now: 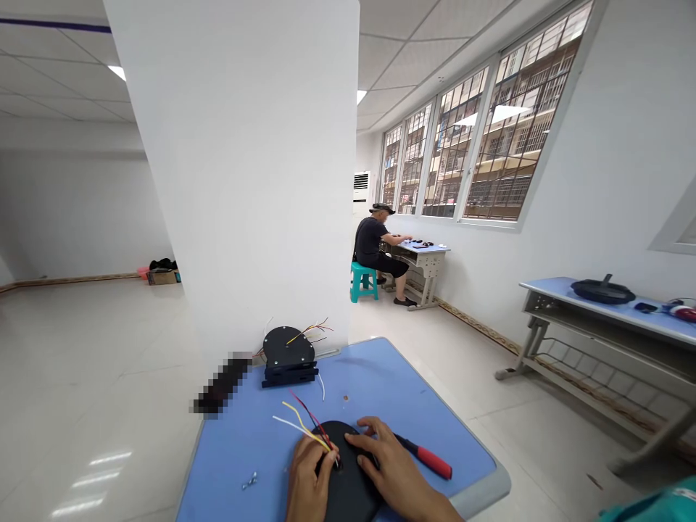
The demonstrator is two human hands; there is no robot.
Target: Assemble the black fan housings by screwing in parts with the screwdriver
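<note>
A black round plate [353, 493] lies on the blue desk in front of me, with white, yellow, red and black wires [304, 423] rising from a hole near its middle. My left hand [312, 471] pinches these wires close to the hole. Resting on the plate's right side, my right hand [388, 460] has its fingers apart, the thumb and a fingertip touching the surface. Just beyond it lies a screwdriver [432, 461] with a red and black handle, its tip end hidden behind the hand. A few small screws [249, 481] lie on the left.
At the desk's far edge stands a black round-topped assembly [289, 348] with loose wires, beside a pixelated dark object [222, 384]. A white pillar [244, 181] rises behind. Another desk [549, 290] stands right; a person [373, 239] sits working at a far desk.
</note>
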